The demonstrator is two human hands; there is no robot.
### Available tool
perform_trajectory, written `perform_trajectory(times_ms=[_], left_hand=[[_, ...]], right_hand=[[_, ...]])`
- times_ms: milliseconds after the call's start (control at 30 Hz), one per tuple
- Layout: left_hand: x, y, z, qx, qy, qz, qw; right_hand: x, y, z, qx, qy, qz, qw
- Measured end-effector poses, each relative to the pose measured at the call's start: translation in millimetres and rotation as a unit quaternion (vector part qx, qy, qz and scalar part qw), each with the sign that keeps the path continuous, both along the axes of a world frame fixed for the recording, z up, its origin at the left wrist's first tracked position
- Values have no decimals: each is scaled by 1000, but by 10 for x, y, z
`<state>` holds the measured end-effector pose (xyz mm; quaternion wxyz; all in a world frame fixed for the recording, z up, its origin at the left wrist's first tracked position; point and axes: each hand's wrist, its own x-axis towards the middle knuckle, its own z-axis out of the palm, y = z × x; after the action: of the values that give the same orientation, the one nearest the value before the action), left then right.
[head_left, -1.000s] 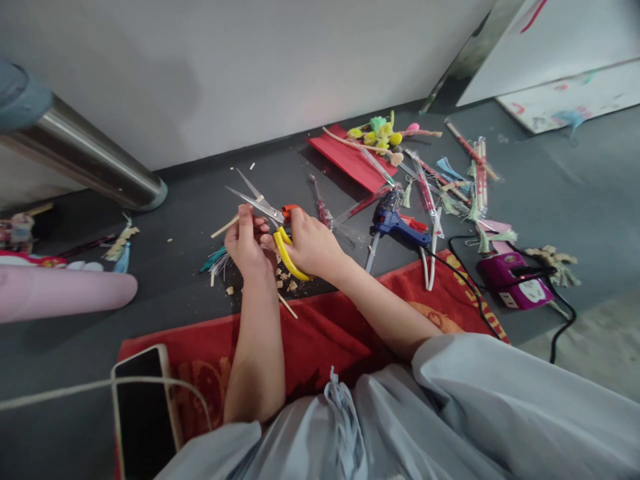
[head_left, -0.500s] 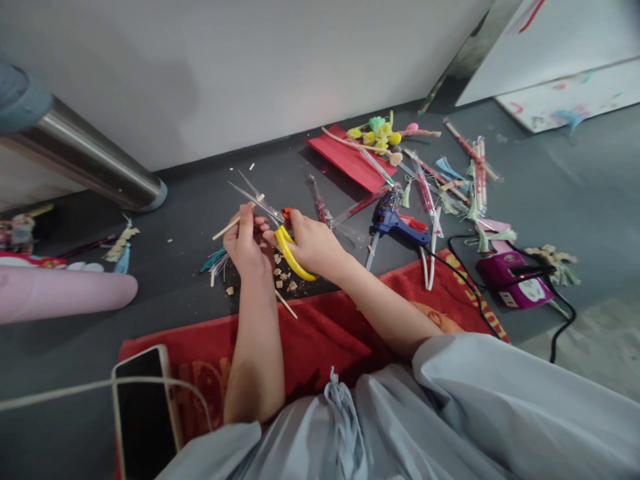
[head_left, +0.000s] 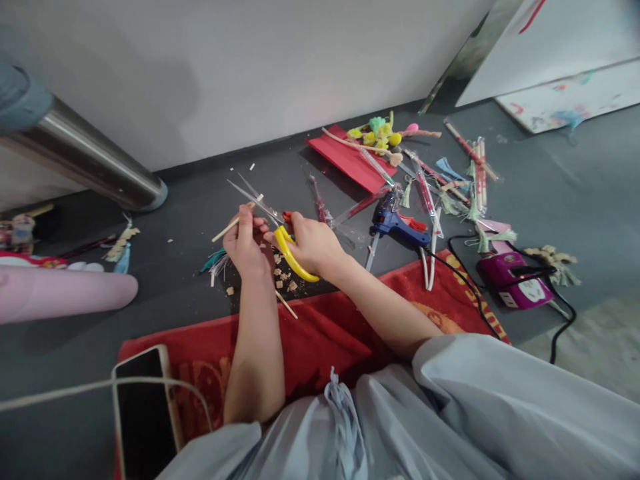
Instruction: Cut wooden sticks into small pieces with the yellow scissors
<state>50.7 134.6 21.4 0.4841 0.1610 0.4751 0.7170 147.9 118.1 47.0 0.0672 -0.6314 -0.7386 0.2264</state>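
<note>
Directions are taken from the right hand as dial centre, with twelve toward the wall. Nearest, at eight o'clock, a phone lies partly on a red towel, which spreads across six o'clock. At seven, a loose stick lies beside the towel's far edge, and small pale chips are scattered just beyond it on the dark grey surface.

The left hand, at nine o'clock, is pinched around a thin wooden stick, thumb uppermost. The stick is raised above the surface and slants up toward the scissors. The right hand is closed around the yellow handle of the scissors; the blades point to ten, spread apart near the stick's upper end. Contact between blade and wood cannot be confirmed.

Assessment: the stick should be light, stiff and dry, with little slip, but liable to splinter or snap if bent. The sound hold is a close pinch behind the upper end, fingertips clear of the blades. The scissors appear rigid and of moderate weight; the handle loops are the proper grip.

Farther off, a blue glue gun lies at three and a red sheet at one; the wall stands behind.
</note>
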Motion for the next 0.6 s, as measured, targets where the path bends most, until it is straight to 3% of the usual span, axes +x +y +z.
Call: perform_trajectory(times_ms=[200, 600], left_hand=[[-17, 8, -32, 24, 0, -6, 1000], [-4, 13, -3, 4, 8, 0, 1000]], right_hand=[[26, 15, -16, -3, 22, 9, 1000], [57, 22, 6, 6, 33, 12, 999]])
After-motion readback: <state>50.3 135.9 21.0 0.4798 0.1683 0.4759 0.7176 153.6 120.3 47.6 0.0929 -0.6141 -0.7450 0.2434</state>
